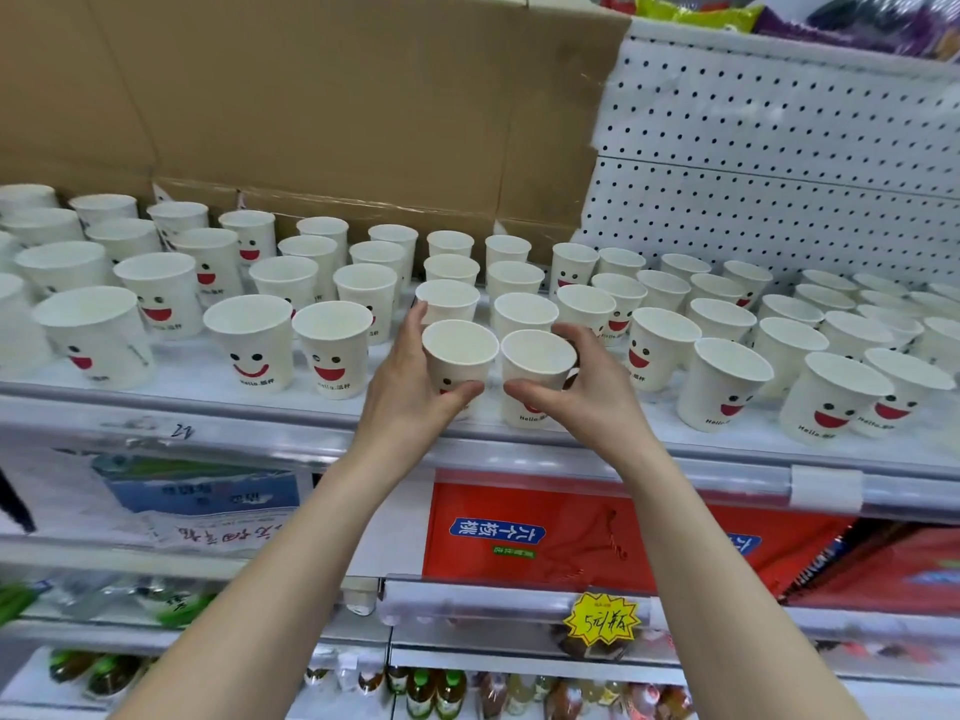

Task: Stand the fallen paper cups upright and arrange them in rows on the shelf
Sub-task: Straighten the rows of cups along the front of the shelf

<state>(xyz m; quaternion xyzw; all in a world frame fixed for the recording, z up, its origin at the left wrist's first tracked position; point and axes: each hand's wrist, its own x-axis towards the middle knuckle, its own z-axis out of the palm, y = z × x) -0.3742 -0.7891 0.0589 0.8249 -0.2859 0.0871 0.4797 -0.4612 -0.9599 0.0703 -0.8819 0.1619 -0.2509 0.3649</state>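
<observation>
Several white paper cups with red smiling faces stand upright in rows on the white shelf (208,402). At the front centre, my left hand (410,387) wraps around one upright cup (460,350), thumb in front and fingers behind. Beside it, my right hand (587,392) grips a second upright cup (537,361) the same way. The two held cups stand side by side at the shelf's front edge, nearly touching. I see no cup lying on its side.
A brown cardboard sheet (322,106) lines the back of the shelf at left and a white pegboard (779,163) at right. Below are a red package (571,532), a yellow price tag (601,618) and bottles (431,693) on lower shelves.
</observation>
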